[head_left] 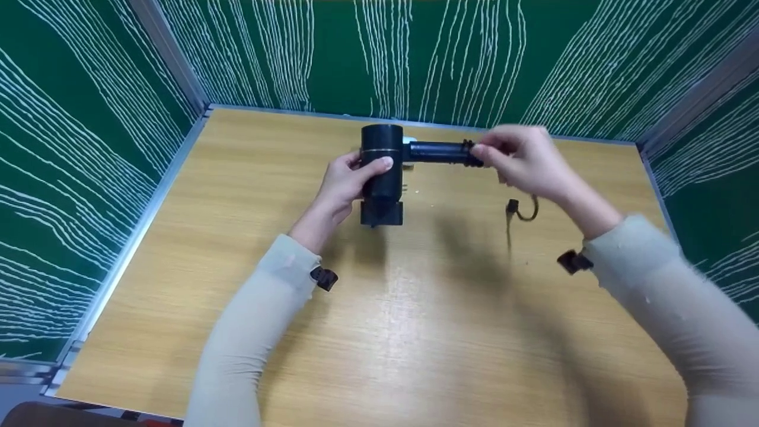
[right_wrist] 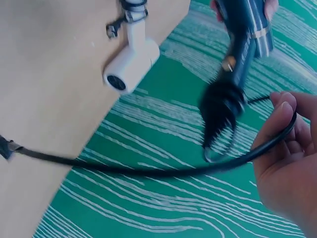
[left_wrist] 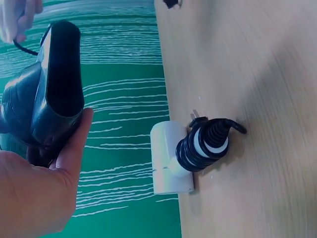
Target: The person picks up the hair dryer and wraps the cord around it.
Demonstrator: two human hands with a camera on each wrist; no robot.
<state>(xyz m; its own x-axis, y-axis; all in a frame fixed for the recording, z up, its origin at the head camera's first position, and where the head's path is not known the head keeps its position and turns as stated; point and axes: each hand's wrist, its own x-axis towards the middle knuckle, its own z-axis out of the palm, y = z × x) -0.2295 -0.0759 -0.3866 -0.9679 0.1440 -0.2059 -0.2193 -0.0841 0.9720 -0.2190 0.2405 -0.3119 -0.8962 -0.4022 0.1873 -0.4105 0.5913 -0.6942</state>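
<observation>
A black hair dryer (head_left: 381, 184) is held up above the table by my left hand (head_left: 350, 181), thumb across its barrel and fingers behind. Its flat nozzle (left_wrist: 64, 69) shows in the left wrist view, and its handle (head_left: 439, 152) points right. My right hand (head_left: 525, 157) pinches the black power cord (right_wrist: 198, 171) near the handle's end, where coils of cord (right_wrist: 220, 106) wrap the handle. A loose length of cord with the plug (head_left: 512, 206) dangles below that hand. Behind the black dryer stands a white hair dryer (left_wrist: 166, 158), its cord wound round its handle.
The wooden table (head_left: 296, 356) has a metal-edged rim. Green panels (head_left: 338, 59) with white wavy lines enclose it at the back and both sides. A dark brown object (head_left: 59, 415) shows at the lower left corner.
</observation>
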